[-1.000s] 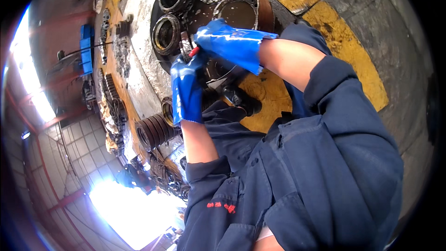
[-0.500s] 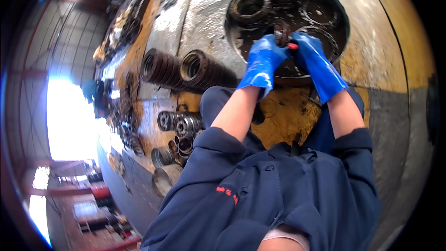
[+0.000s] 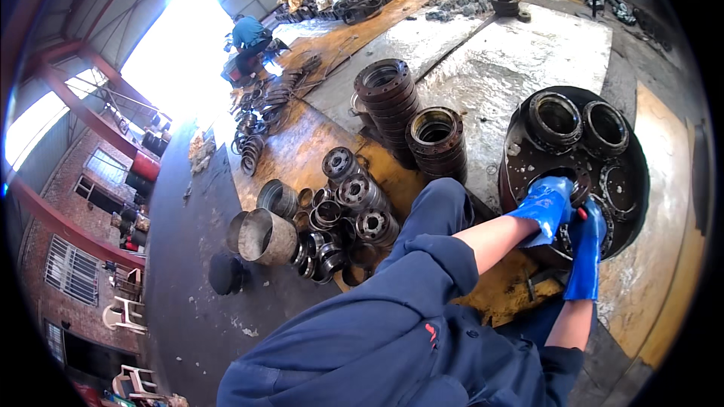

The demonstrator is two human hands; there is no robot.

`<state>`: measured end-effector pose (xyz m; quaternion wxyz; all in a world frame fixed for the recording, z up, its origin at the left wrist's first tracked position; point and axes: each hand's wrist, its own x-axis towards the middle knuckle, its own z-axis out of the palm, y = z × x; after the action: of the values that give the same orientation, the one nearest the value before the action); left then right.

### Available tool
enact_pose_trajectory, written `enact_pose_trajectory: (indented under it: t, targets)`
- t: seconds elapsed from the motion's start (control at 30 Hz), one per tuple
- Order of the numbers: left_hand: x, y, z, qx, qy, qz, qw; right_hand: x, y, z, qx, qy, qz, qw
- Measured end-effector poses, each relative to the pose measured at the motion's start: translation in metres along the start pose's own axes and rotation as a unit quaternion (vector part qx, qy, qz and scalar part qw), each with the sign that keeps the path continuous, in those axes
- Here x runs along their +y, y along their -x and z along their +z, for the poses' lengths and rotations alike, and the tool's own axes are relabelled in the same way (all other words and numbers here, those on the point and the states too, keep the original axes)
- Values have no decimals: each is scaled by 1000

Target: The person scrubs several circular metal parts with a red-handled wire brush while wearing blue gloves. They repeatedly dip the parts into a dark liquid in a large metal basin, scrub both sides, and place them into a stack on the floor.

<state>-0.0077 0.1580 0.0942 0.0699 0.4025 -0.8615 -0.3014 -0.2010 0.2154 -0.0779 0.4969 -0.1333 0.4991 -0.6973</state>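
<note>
A round dark tub (image 3: pixel 507 152) of dark liquid stands at the right, with both my hands over it in blue rubber gloves. My left hand (image 3: pixel 549 205) is closed on the edge of a dark, greasy metal ring (image 3: pixel 579 181), its opening partly behind the glove. Beside it, my right hand (image 3: pixel 587 235) grips a tool with a red handle end (image 3: pixel 582 213); the glove hides the rest. Two thick metal rings (image 3: pixel 556 120) (image 3: pixel 605 130) rest at the tub's far side. A thinner ring (image 3: pixel 620 190) lies in the liquid to the right.
Two stacks of flanged rings (image 3: pixel 386 90) (image 3: pixel 437 143) stand left of the tub. Nearer me are clustered hubs (image 3: pixel 358 192) and a wide metal sleeve (image 3: pixel 268 237). A person (image 3: pixel 253 36) bends over parts by the bright doorway. More rings (image 3: pixel 256 132) lie along the floor.
My view has swung left, bringing more of the floor and the other person into sight. The held ring has turned from edge-on to showing its opening. Both hands remain over the tub.
</note>
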Motion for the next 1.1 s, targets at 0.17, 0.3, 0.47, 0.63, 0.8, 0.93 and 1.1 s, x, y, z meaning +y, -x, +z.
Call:
enact_pose_trajectory:
  t: [0.17,0.3,0.47,0.63,0.8,0.93,1.1]
  targets:
    - [4,10,-9,6,4,-1,1000,3,12,16,33,-65,-3,997]
    - [-1,12,-10,19,18,20,999,-12,30,37,38,-62,8,997]
    - [8,12,-13,28,11,18,999,-11,17,21,1,-101,-9,995]
    - [8,7,-11,29,12,24,999,-9,14,18,38,-101,-1,994]
    - [3,10,-18,-26,37,-23,999,-7,29,43,93,-100,-7,991]
    - [8,-7,-11,-7,3,22,1000,13,-19,-4,73,9,-153,985]
    - [-13,-1,-5,-4,11,-11,1000,15,8,28,86,-44,-57,994]
